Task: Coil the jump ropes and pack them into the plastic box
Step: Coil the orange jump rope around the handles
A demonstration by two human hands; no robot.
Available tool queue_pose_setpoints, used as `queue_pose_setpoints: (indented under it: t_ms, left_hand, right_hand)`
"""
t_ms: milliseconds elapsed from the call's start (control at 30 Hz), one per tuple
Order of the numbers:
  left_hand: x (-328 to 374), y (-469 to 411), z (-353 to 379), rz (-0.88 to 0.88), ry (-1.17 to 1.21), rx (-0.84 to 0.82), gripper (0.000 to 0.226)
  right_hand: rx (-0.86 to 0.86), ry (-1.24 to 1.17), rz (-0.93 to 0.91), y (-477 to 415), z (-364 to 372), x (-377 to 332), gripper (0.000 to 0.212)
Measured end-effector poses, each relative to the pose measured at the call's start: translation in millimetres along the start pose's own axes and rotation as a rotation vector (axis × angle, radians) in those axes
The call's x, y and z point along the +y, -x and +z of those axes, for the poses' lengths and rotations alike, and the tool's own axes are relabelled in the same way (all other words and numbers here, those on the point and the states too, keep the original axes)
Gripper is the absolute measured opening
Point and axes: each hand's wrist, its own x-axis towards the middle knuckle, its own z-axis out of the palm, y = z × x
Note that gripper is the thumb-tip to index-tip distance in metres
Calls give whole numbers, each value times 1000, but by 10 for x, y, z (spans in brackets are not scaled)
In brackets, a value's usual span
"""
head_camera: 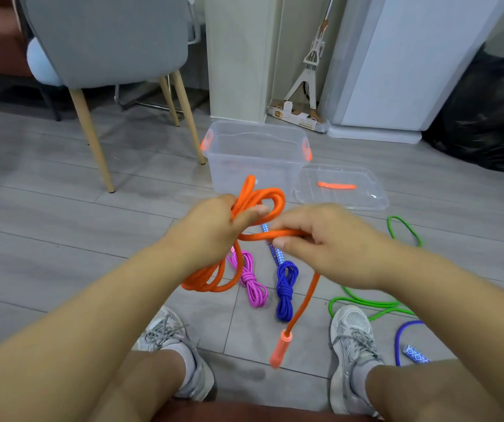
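Orange rope (301,303) runs from its hard handle (278,350), low between your shoes, up to your right hand (320,242), which pinches a single strand. Your left hand (214,226) grips the gathered loops around their middle. The rope looks soft, light and limp, so hold the bundle mid-length and pull each wrap taut. Beyond your hands, the plastic box (256,166) stands open on the floor.

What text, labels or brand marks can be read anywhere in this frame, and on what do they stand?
No text here is readable.
On the flat carton by the wall behind the plastic box: dark print, too small and blurred to read.
On the orange rope, the box lid and the shoes: no lettering visible.
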Motion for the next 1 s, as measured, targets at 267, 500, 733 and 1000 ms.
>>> queue_pose_setpoints:
  t_ms: [267, 500, 733, 1000]
  left_hand:
    - [110, 101, 7, 221, -45, -275, 60]
    - [110, 134, 72, 251, -178, -220, 20]
    - [96, 161, 18, 223, 327, -168, 53]
    - [34, 43, 0, 155, 354, 132, 18]
  right_hand:
    - [331, -34, -103, -232, -100, 134, 12]
    - [261, -251, 75, -406, -107, 233, 14]
    - [101, -511, 118, -311, -17, 504, 26]
    - [-89, -334, 194, -165, 283, 380, 29]
